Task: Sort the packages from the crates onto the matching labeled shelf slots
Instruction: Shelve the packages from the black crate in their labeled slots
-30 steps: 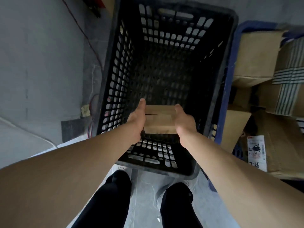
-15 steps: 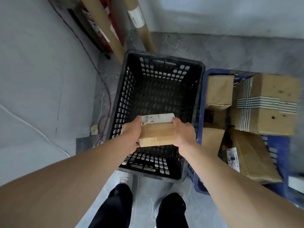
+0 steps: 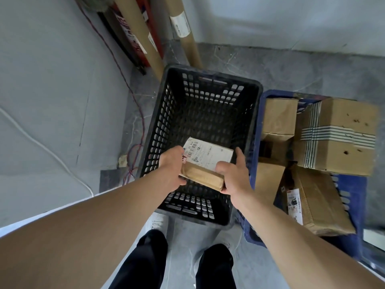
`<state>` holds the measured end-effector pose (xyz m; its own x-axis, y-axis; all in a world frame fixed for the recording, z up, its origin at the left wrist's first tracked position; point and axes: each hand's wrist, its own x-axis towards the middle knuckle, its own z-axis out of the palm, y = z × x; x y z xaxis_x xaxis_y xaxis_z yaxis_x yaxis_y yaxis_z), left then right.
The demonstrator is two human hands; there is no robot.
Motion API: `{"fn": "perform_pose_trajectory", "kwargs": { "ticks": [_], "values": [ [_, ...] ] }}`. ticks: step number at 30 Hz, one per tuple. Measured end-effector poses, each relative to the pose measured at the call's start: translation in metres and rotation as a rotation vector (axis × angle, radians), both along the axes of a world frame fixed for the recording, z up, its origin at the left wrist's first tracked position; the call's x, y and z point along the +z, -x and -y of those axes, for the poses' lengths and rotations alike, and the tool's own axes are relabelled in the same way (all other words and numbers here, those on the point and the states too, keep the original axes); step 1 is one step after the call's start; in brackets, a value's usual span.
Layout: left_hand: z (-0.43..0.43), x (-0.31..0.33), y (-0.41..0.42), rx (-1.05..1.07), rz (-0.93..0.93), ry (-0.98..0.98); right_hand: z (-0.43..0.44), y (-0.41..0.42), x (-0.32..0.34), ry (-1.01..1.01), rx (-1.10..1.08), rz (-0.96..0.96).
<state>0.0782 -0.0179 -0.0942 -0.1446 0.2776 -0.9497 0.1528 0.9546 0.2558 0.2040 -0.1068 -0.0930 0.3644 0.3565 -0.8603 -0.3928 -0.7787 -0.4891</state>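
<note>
The left hand [image 3: 171,166] and the right hand [image 3: 235,176] each grasp one end of a small cardboard package [image 3: 205,164], fingers curled round its short sides, holding it over the near half of the open black plastic crate [image 3: 210,75]. Its long axis runs roughly from 10 o'clock to 4 o'clock between the hands, with the white barcode label facing up and the barcode towards the 10 o'clock end. At 3 o'clock, touching the black crate, a blue crate [image 3: 354,184] holds more packages, among them a tape-striped box [image 3: 341,130], and cardboard tubes [image 3: 135,28] lean at 11 o'clock.
</note>
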Motion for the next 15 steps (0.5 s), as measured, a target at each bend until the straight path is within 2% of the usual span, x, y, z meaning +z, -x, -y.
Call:
{"fn": "perform_pose_trajectory", "kwargs": {
  "ticks": [3,10,15],
  "values": [
    [-0.004,0.002,0.000,0.015,0.013,-0.045,0.002,0.000,0.004,-0.015,0.008,-0.069],
    [-0.009,0.024,-0.002,-0.025,0.112,-0.093,0.002,-0.002,0.027,0.026,-0.154,-0.180],
    [-0.018,0.065,-0.014,-0.019,0.177,-0.134,-0.005,-0.008,0.066,0.022,-0.106,-0.239]
  ]
}}
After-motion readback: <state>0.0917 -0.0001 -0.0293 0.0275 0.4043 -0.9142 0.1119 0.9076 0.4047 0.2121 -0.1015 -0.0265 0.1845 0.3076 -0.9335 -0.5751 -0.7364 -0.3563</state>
